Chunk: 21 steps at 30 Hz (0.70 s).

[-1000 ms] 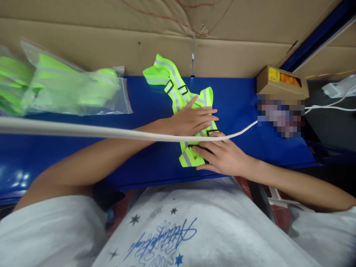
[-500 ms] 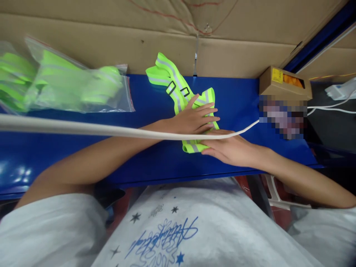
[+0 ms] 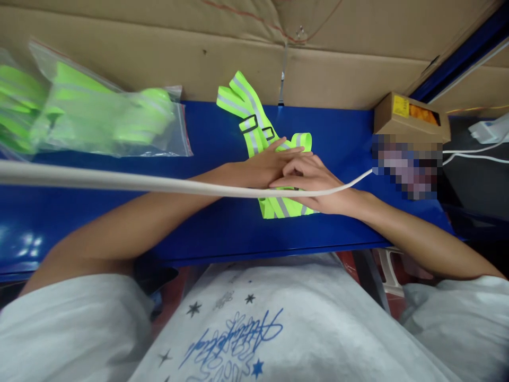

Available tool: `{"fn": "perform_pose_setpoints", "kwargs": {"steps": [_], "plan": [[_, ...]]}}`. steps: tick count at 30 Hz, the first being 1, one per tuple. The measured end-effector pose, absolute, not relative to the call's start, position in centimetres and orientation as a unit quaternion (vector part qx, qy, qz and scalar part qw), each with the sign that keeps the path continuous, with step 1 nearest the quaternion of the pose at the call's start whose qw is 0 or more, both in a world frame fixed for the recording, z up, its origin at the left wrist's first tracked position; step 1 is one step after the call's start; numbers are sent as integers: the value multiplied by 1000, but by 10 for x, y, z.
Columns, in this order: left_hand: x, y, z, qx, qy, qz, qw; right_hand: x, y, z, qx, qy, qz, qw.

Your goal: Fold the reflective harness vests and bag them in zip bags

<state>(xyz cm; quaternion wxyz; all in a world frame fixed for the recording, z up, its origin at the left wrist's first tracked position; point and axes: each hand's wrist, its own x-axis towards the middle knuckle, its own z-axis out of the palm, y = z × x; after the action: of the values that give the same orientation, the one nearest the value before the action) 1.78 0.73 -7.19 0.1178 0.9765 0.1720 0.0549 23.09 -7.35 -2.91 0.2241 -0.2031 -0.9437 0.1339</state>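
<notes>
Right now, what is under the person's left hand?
Neon-yellow reflective strapping shows beyond the left hand and again nearer the person. The part directly beneath that hand is covered, and the right hand hides more, so its folds there cannot be seen.

We see straps (image 3: 271,209) of matt, cloth-like webbing with smooth bands (image 3: 283,207), and buckles (image 3: 256,122) that look like plastic. Our counter (image 3: 222,233) is smooth and glossy, throwing back bright glints. The bag (image 3: 99,127) is clear, shiny, creased plastic; the box (image 3: 385,119) and the wall (image 3: 119,58) look like matt cardboard. Our cable (image 3: 159,184) seems smooth plastic, our shirt (image 3: 318,318) soft, matt cloth.
</notes>
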Motion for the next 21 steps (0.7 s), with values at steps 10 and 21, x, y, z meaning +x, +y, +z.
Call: {"fn": "perform_pose_setpoints", "kwargs": {"steps": [10, 21], "plan": [[16, 15, -65, 966, 179, 94, 163, 230, -89, -44, -196, -960, 63, 188], [20, 0, -65, 971, 178, 148, 66, 231, -122, -26, -206, -968, -29, 142]]}}
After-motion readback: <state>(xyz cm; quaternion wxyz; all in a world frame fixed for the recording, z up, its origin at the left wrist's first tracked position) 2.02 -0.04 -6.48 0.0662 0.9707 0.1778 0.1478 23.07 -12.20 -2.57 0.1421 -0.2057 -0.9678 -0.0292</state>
